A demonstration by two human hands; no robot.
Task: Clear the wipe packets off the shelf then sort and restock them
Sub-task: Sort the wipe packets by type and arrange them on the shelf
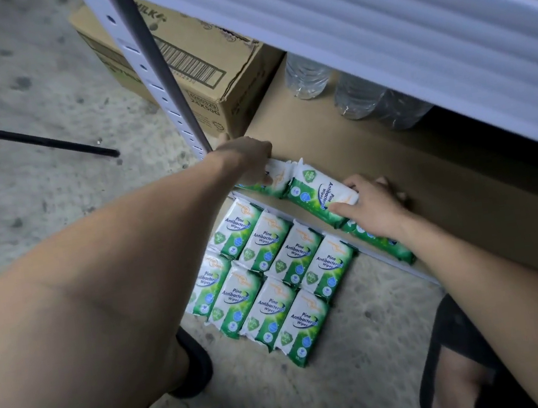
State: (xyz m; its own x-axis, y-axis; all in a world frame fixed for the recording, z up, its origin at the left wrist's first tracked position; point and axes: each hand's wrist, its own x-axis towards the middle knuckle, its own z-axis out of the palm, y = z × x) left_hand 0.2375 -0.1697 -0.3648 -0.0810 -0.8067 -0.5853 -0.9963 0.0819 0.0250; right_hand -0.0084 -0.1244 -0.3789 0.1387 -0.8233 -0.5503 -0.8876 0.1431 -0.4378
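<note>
Beneath curled fingers of the left hand [247,158] and right hand [374,213], two packets [318,197] are gripped, seemingly to square the shelf [392,158] row.

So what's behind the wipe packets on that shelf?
Behind the wipe packets stand clear plastic bottles, a cardboard box off to the side. The upper shelf covers the bottles' tops.

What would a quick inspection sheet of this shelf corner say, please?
Surface: brown shelf board, concrete floor in front.
Job's things: end packet, middle packet, third packet along the board's front edge; eight floor packets in two rows.
Clutter: cardboard box by the upright; water bottles at the board's back.
Hands: left hand holds the end packet; right hand grips the middle packet.
Cables: nothing seen.
Surroundings: white upright, black rod on the floor.
</note>
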